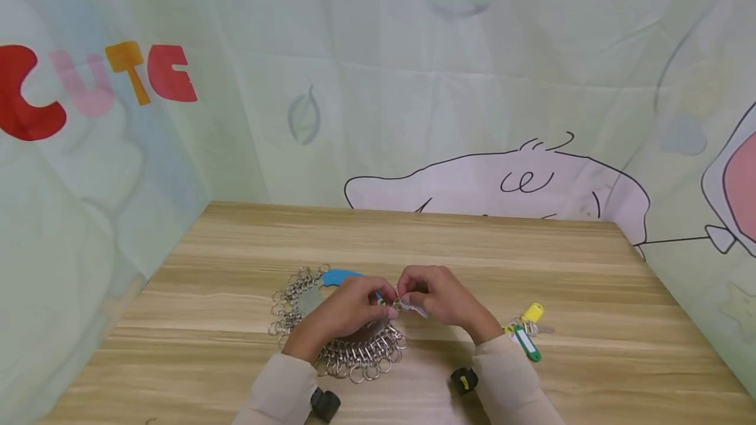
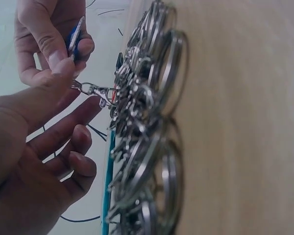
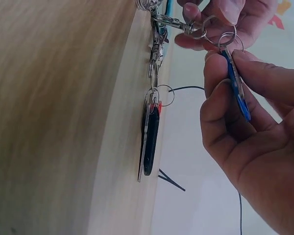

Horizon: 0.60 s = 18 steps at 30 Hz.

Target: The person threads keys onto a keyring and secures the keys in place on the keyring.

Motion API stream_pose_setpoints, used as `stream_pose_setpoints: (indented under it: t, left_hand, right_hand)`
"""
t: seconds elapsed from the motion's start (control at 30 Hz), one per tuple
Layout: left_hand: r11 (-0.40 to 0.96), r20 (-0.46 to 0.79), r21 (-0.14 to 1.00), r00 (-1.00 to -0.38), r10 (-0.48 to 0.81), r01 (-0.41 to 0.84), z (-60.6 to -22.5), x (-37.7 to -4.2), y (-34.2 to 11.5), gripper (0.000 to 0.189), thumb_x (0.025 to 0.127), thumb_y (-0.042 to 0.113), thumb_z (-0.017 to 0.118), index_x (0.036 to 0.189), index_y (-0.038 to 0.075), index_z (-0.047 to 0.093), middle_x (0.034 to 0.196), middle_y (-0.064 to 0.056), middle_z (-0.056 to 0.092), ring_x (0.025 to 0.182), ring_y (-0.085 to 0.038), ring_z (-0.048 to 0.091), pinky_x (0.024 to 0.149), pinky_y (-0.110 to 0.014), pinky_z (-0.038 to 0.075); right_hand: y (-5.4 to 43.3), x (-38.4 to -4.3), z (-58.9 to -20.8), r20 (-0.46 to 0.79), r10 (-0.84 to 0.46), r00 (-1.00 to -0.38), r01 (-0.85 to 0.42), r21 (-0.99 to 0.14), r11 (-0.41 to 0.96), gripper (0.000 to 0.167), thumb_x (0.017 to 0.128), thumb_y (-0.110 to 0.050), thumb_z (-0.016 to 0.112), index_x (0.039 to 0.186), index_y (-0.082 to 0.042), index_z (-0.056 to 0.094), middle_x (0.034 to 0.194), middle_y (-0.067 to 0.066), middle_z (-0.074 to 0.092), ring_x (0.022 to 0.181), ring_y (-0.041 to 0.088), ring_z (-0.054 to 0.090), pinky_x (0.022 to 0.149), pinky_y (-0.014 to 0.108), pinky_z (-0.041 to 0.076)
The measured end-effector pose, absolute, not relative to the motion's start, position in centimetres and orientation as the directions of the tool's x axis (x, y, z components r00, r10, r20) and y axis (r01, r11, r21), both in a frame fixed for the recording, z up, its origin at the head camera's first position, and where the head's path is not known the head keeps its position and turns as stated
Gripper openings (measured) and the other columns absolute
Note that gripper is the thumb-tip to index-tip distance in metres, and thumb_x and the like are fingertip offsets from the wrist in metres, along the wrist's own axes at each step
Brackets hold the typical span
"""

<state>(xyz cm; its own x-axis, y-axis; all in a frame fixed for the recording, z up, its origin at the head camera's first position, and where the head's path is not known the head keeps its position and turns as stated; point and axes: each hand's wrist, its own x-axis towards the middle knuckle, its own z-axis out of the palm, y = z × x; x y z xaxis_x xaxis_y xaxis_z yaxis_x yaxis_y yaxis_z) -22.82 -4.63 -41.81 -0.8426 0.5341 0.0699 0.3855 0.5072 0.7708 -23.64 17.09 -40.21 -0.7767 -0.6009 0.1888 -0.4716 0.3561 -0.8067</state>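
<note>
A round grey key holder [image 1: 310, 302] with a blue handle [image 1: 341, 276] lies on the table, its edge lined with metal snap hooks and rings [image 1: 361, 354]. Over its right side, my left hand [image 1: 353, 307] pinches a split ring [image 3: 209, 30] that hangs from one snap hook [image 3: 179, 23]. My right hand [image 1: 438, 295] holds a blue key tag [image 3: 242, 105] together with a key between thumb and fingers. The tag's small ring [image 3: 227, 38] meets the split ring at the left fingertips. Close by, a black key tag [image 3: 151, 142] and a key lie on another hook's ring.
To the right on the wooden table [image 1: 608, 281] lies a bunch of keys with a yellow tag [image 1: 534, 311] and a green tag [image 1: 527, 343]. Black wrist mounts [image 1: 464, 380] stick out beside the sleeves. A printed cloth [image 1: 266, 117] hangs behind the table.
</note>
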Motion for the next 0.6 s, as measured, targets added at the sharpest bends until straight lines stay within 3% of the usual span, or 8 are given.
stream_pose_setpoints:
  t: [0.13,0.23,0.6]
  left_hand:
    - [0.515,0.058,0.774,-0.850,0.523,0.370,-41.6,-22.8,-4.7,0.048,0.085,0.020,0.083,0.128,0.014,0.065,0.119,0.000,0.066,0.086,-0.021,0.059,0.070,-0.033,0.049]
    - [0.519,0.059,0.766,-0.845,0.532,0.380,-41.5,-22.8,-4.6,0.058,0.083,0.015,0.085,0.135,0.013,0.060,0.128,-0.003,0.061,0.093,-0.023,0.057,0.074,-0.036,0.048]
    - [0.509,0.074,0.762,-0.836,0.544,0.399,-41.7,-22.8,-4.6,0.035,0.083,0.007,0.082,0.114,0.018,0.069,0.117,0.002,0.061,0.094,-0.023,0.057,0.075,-0.038,0.048]
  right_hand:
    - [17.4,-23.8,-40.4,0.144,-0.586,-0.798,-0.404,-0.848,0.342,0.013,0.090,0.008,0.064,0.088,-0.005,0.065,0.079,0.007,0.066,0.067,0.018,0.059,0.061,0.030,0.049]
    - [17.5,-24.0,-40.8,0.104,-0.579,-0.809,-0.337,-0.889,0.311,0.012,0.090,0.009,0.062,0.090,-0.003,0.065,0.079,0.009,0.066,0.067,0.019,0.058,0.060,0.030,0.049]
    - [17.4,-24.3,-41.5,0.030,-0.581,-0.813,-0.201,-0.951,0.233,0.011,0.088,0.010,0.060,0.092,0.000,0.065,0.079,0.012,0.065,0.068,0.019,0.057,0.060,0.027,0.046]
